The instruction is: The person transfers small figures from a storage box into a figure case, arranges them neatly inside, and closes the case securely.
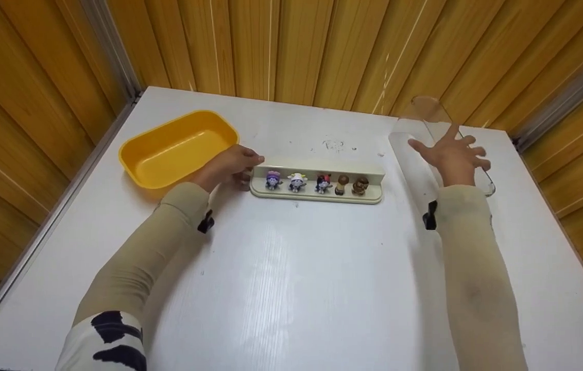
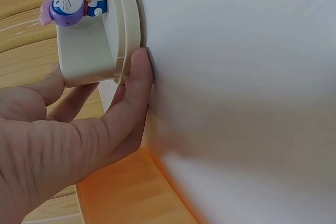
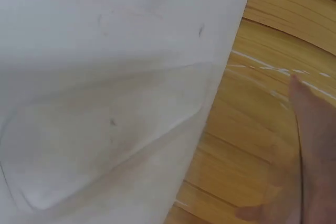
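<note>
A long cream display stand [image 1: 317, 198] with an upright back lies at mid-table, bearing a row of several small figurines. Purple-and-white ones [image 1: 296, 183] stand to the left, brown ones [image 1: 360, 185] to the right. My left hand [image 1: 229, 162] grips the stand's left end; in the left wrist view, the thumb is at the back and a fingertip [image 2: 140, 61] at the base edge. Over a clear plastic cover [image 1: 407, 147] at the right, my right hand [image 1: 456, 159] spreads its fingers. Only part of that hand [image 3: 317, 145] shows, blurred, in the right wrist view.
A yellow basin [image 1: 168, 154] stands at the back left, close beside my left forearm. Wood-patterned walls [image 1: 291, 46] rise behind the white table [image 1: 281, 268] and on both sides. The clear cover reaches the table's back right edge.
</note>
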Motion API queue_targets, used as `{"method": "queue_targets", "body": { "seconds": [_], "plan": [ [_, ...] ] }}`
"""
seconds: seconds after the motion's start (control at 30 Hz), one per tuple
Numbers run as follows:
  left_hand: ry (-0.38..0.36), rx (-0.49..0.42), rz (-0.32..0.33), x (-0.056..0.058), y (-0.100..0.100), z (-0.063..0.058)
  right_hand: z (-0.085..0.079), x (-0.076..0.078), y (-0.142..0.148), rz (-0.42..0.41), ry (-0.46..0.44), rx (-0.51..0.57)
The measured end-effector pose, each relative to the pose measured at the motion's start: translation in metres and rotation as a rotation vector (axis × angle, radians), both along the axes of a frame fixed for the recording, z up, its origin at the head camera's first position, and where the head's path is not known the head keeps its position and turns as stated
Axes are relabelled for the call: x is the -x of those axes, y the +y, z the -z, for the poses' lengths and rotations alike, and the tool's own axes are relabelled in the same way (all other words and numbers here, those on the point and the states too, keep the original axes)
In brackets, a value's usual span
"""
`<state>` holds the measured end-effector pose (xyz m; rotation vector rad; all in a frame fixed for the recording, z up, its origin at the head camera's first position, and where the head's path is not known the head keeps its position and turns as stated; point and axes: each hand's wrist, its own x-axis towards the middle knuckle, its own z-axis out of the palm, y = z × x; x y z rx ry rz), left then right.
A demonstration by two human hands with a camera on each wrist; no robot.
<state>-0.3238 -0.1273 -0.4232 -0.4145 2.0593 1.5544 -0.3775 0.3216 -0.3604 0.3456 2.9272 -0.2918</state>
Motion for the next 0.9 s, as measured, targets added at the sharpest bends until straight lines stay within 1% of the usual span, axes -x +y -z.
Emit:
{"method": "queue_targets", "body": {
  "seconds": [0.03, 0.07, 0.13, 0.2, 0.33, 0.4, 0.67, 0.9],
  "plan": [
    [0.007, 0.002, 0.007, 0.000, 0.000, 0.000, 0.001, -0.001, 0.000, 0.014, -0.028, -0.020],
    [0.013, 0.002, 0.015, 0.001, 0.001, -0.001, 0.002, -0.002, 0.000, 0.027, -0.034, -0.040],
    [0.023, -0.001, 0.029, 0.002, 0.003, -0.001, 0.005, -0.002, -0.001, 0.044, 0.002, -0.086],
    [0.022, -0.004, 0.032, 0.002, 0.003, 0.000, 0.007, -0.002, -0.002, 0.055, 0.026, -0.108],
    [0.012, 0.002, 0.024, 0.000, 0.002, 0.001, 0.012, -0.001, -0.004, 0.043, 0.037, -0.127],
    [0.015, 0.010, 0.025, -0.001, 0.001, 0.002, 0.015, -0.001, -0.005, 0.041, 0.050, -0.112],
    [0.038, 0.018, 0.027, -0.002, -0.001, 0.001, 0.012, 0.001, -0.004, 0.048, 0.099, -0.026],
    [0.041, 0.019, 0.014, -0.003, 0.000, 0.005, 0.013, -0.002, -0.004, -0.011, 0.150, 0.062]
  ]
}}
